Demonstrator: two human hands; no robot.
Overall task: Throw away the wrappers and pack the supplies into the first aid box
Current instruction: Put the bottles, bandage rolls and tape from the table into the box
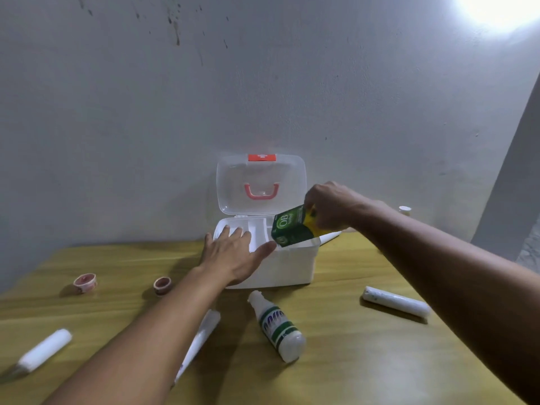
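Note:
The white first aid box (292, 267) stands open at the table's far middle, its clear lid (261, 176) with a red handle upright against the wall. My right hand (330, 207) grips a green and yellow carton (290, 226) tilted over the box's right side. My left hand (233, 255) lies flat with spread fingers on the box's front left rim, holding nothing. On the table lie a white bottle with a green label (277, 328), a wrapped white roll (396, 301), another white roll (43, 350), and two tape rolls (85, 282) (162, 285).
A long white packet (201, 337) lies partly under my left forearm. A small white-capped container (404, 210) stands behind my right arm near the wall. The wooden table (350, 361) ends at the grey wall behind the box and drops off on the right.

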